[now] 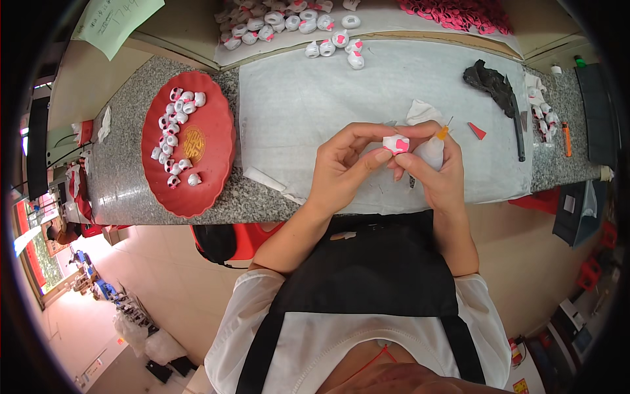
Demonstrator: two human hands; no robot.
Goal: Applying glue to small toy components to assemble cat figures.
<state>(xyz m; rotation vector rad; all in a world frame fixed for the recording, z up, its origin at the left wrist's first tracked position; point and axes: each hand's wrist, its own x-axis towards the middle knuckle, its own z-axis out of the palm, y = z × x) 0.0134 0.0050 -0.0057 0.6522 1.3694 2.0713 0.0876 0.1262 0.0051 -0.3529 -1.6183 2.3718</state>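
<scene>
Between both hands, above the paper-covered bench, is a small white rounded piece [396, 144] with a pink patch on its side. My left hand [344, 164] pinches it from the left with thumb and fingertips. From the right, the thumb and fingers of my right hand [441, 174] press on the same piece. Also tucked in my right hand is a translucent squeeze bottle [430, 152] with an orange needle tip pointing up and right. A crumpled white tissue [423, 111] lies just beyond my hands.
A red scalloped tray [220, 174] holds several similar white pieces at left. More white pieces [282, 23] and a heap of pink parts [459, 14] fill the shelf behind. Right of my hands lie a red triangular scrap [477, 131], black plastic [491, 85] and an orange pen-like tool [567, 139].
</scene>
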